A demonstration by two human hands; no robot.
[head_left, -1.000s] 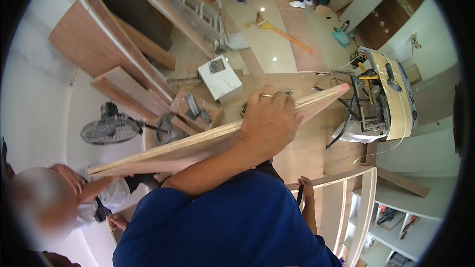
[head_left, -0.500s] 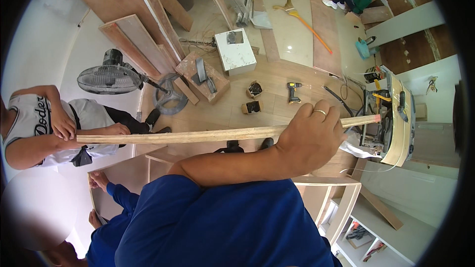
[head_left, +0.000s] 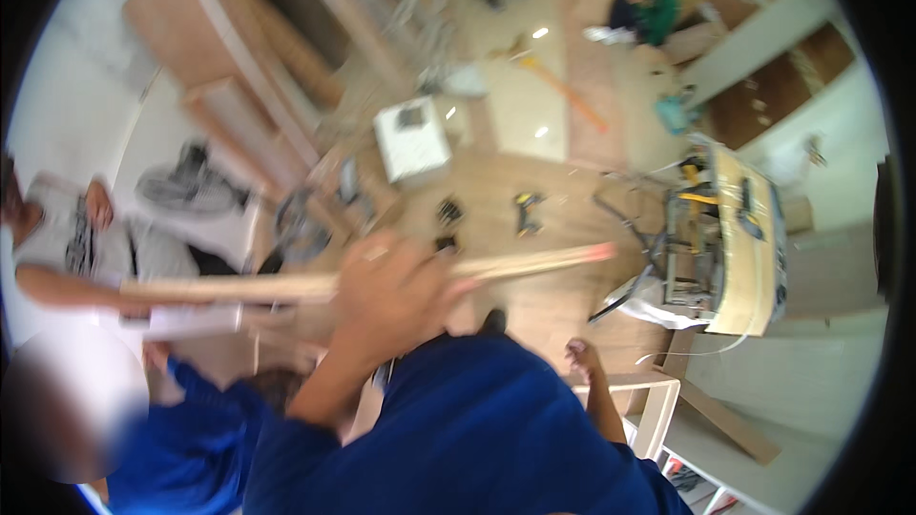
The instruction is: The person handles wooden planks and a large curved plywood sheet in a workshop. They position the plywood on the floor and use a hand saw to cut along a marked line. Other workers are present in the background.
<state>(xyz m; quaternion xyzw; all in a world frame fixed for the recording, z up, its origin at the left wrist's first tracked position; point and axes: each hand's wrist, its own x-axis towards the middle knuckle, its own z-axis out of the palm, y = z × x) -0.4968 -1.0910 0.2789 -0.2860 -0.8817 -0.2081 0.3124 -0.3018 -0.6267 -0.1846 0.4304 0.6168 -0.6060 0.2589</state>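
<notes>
A long narrow wooden board [head_left: 527, 258] with a red-tipped end crosses in front of my body. My left hand [head_left: 391, 291], with a ring on one finger, grips it near the middle. A co-worker in a white shirt [head_left: 81, 238] sits or leans at the left, an arm at the board's far end. My right hand [head_left: 582, 358] is lower right, beside a wooden frame [head_left: 620, 380]; its fingers are blurred, so its grip is unclear.
Another co-worker in blue [head_left: 181, 439] is low left. A fan [head_left: 191, 186], leaning panels [head_left: 167, 19], white box [head_left: 410, 138] and drill [head_left: 527, 213] lie ahead. A saw bench [head_left: 744, 248] stands right. Two people [head_left: 649, 10] work at the back.
My left hand and the board have moved leftward in view. The board's red end is now left of the saw bench. My right hand, hidden half a second ago, shows again. The view is blurred.
</notes>
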